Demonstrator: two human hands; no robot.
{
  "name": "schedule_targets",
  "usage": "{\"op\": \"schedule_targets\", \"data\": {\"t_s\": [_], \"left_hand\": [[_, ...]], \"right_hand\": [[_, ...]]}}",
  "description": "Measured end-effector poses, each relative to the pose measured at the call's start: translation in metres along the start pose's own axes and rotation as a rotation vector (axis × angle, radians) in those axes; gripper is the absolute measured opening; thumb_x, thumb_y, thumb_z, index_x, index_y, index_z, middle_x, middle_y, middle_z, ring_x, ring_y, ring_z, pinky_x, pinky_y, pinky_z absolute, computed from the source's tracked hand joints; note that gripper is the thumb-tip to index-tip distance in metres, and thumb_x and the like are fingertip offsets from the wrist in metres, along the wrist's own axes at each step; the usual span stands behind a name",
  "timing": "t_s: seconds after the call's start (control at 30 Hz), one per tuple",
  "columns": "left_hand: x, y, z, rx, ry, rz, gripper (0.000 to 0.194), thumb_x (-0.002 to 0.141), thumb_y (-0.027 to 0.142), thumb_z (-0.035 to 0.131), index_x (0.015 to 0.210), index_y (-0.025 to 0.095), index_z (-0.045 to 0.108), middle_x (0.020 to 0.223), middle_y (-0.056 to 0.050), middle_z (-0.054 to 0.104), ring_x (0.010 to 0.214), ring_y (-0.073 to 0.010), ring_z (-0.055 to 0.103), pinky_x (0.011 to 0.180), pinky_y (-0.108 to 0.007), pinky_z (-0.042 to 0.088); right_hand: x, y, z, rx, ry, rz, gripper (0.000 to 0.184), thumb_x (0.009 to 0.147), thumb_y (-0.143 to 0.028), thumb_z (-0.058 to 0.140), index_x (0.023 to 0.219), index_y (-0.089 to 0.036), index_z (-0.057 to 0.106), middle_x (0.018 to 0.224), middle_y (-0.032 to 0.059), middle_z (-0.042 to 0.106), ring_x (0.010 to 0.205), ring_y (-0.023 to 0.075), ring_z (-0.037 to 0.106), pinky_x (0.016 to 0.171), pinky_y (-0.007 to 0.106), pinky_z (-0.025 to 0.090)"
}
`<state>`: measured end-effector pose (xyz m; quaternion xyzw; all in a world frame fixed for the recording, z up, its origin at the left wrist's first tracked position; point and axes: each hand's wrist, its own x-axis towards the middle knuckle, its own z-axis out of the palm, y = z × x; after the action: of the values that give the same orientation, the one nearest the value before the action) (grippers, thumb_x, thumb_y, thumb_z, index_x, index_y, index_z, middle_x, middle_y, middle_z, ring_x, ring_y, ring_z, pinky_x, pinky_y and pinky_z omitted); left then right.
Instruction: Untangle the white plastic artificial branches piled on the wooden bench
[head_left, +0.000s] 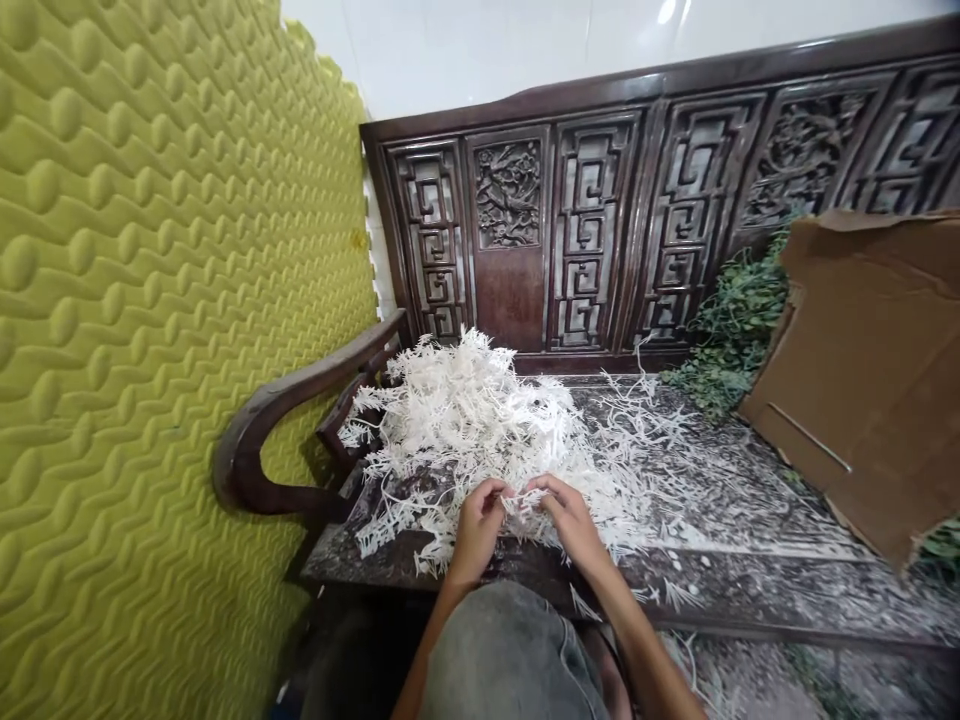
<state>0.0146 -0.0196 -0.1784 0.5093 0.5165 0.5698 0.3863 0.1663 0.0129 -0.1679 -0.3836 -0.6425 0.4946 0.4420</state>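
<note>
Both hands meet at the front of a heap of white plastic sprigs (pixel 480 410) on the dark wooden bench seat. Between them is a small white sprig (pixel 523 502). My left hand (pixel 481 515) pinches its left side with thumb and forefinger. Fingers curled, my right hand (pixel 566 510) grips the same sprig from the right. Loose white sprigs (pixel 645 430) spread out to the right of the heap. The exact fingertip contact is partly lost against the white background.
A carved wooden backrest (pixel 510 300) runs behind the seat, with a curved armrest (pixel 255 430) at left. Yellow textured padding (pixel 150 300) covers the left side. To the right, a brown cardboard sheet (pixel 862 370) leans by green artificial foliage (pixel 739 320). White scraps litter the bench seat (pixel 795 590).
</note>
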Motion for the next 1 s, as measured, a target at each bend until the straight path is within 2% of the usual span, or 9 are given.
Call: {"op": "schedule_targets", "data": {"t_s": [0.1, 0.17, 0.3, 0.43, 0.6, 0.83, 1.0], "left_hand": [[0.003, -0.003, -0.001, -0.014, 0.001, -0.001, 0.010, 0.076, 0.023, 0.057, 0.081, 0.016, 0.062, 0.078, -0.002, 0.062, 0.077, -0.0169, 0.057, 0.070, -0.023, 0.041], [0.005, -0.005, -0.001, -0.022, 0.012, 0.000, 0.011, 0.074, 0.021, 0.057, 0.083, 0.017, 0.061, 0.080, -0.002, 0.062, 0.079, -0.0173, 0.057, 0.073, -0.024, 0.042], [0.011, -0.008, 0.002, -0.050, 0.023, -0.007, 0.013, 0.070, 0.023, 0.061, 0.081, 0.017, 0.060, 0.076, -0.001, 0.060, 0.075, -0.0166, 0.056, 0.069, -0.023, 0.042], [0.017, -0.006, 0.005, -0.081, 0.011, -0.026, 0.012, 0.072, 0.027, 0.062, 0.073, 0.017, 0.054, 0.067, 0.002, 0.053, 0.065, -0.0129, 0.051, 0.064, -0.022, 0.039], [0.016, 0.000, 0.004, -0.061, -0.055, -0.029, 0.023, 0.081, 0.035, 0.056, 0.067, 0.017, 0.052, 0.063, 0.003, 0.049, 0.063, -0.0123, 0.048, 0.063, -0.022, 0.038], [0.012, -0.001, 0.006, 0.021, -0.066, -0.035, 0.027, 0.083, 0.038, 0.054, 0.066, 0.018, 0.047, 0.059, 0.005, 0.041, 0.057, -0.0113, 0.040, 0.057, -0.022, 0.033], [0.011, -0.002, 0.014, 0.114, 0.060, -0.016, 0.023, 0.082, 0.035, 0.052, 0.066, 0.019, 0.048, 0.061, 0.003, 0.046, 0.060, -0.0133, 0.044, 0.060, -0.023, 0.035]], "right_hand": [[-0.001, -0.001, 0.001, -0.006, -0.008, -0.010, 0.025, 0.087, -0.029, 0.039, 0.084, -0.019, 0.062, 0.063, -0.0013, 0.049, 0.064, 0.0178, 0.050, 0.065, 0.027, 0.041], [-0.002, -0.001, 0.004, -0.033, 0.003, -0.016, 0.026, 0.088, -0.037, 0.044, 0.081, -0.018, 0.062, 0.062, -0.0015, 0.049, 0.061, 0.0170, 0.048, 0.063, 0.027, 0.040], [0.002, 0.001, 0.009, -0.099, 0.037, -0.046, 0.026, 0.076, -0.046, 0.065, 0.080, -0.020, 0.065, 0.080, 0.0028, 0.059, 0.077, 0.0203, 0.053, 0.070, 0.028, 0.042], [0.005, 0.002, 0.009, -0.093, 0.018, -0.074, 0.032, 0.082, -0.048, 0.058, 0.076, -0.019, 0.068, 0.085, 0.0055, 0.063, 0.088, 0.0230, 0.057, 0.082, 0.031, 0.041], [0.004, 0.003, 0.005, -0.082, 0.027, 0.016, 0.034, 0.086, -0.047, 0.051, 0.077, -0.018, 0.066, 0.076, 0.0039, 0.065, 0.078, 0.0223, 0.059, 0.076, 0.031, 0.043], [-0.001, 0.008, 0.012, -0.145, 0.115, 0.112, 0.031, 0.087, -0.045, 0.045, 0.071, -0.019, 0.052, 0.068, -0.0003, 0.055, 0.070, 0.0192, 0.052, 0.065, 0.028, 0.040], [0.001, 0.005, 0.019, -0.196, 0.108, 0.040, 0.024, 0.086, -0.034, 0.042, 0.065, -0.022, 0.039, 0.062, -0.0045, 0.041, 0.062, 0.0144, 0.041, 0.059, 0.025, 0.034]]}}
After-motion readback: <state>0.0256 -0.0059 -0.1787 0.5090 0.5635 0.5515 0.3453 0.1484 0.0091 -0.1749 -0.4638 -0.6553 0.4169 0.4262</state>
